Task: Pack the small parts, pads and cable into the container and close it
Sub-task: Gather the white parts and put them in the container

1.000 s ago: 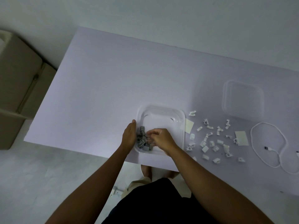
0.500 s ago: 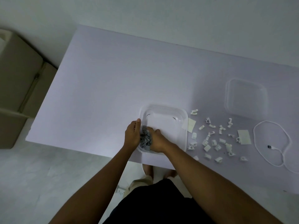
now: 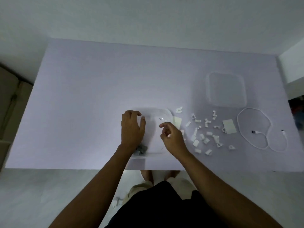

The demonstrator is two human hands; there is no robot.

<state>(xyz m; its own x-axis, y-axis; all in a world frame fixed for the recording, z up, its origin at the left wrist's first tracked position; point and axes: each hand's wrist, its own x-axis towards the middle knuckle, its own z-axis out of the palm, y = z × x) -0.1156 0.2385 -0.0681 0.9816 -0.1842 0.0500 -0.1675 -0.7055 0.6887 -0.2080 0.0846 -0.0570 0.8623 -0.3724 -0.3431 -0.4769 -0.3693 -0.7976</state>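
Note:
The clear container (image 3: 166, 112) sits near the table's front edge with several grey parts (image 3: 141, 149) heaped in its near-left corner. My left hand (image 3: 131, 130) lies over the container's left side, fingers curled on its far-left rim. Hovering above the container's right side, my right hand (image 3: 172, 137) has loosely curled, separated fingers and nothing visible in them. Several small white parts (image 3: 204, 137) lie scattered to the right. One pad (image 3: 178, 123) touches the container's right edge, another pad (image 3: 229, 126) lies farther right. The white cable (image 3: 246, 139) is looped at the far right.
The clear lid (image 3: 226, 89) lies flat behind the white parts, at the right back. The table (image 3: 98, 88) is pale purple and its front edge runs just below the container. A brown box (image 3: 9, 102) stands on the floor at left.
My right hand has lifted off the grey parts and moved right, above the container. My left hand has slid farther along the left rim. The grey parts stay in the near-left corner.

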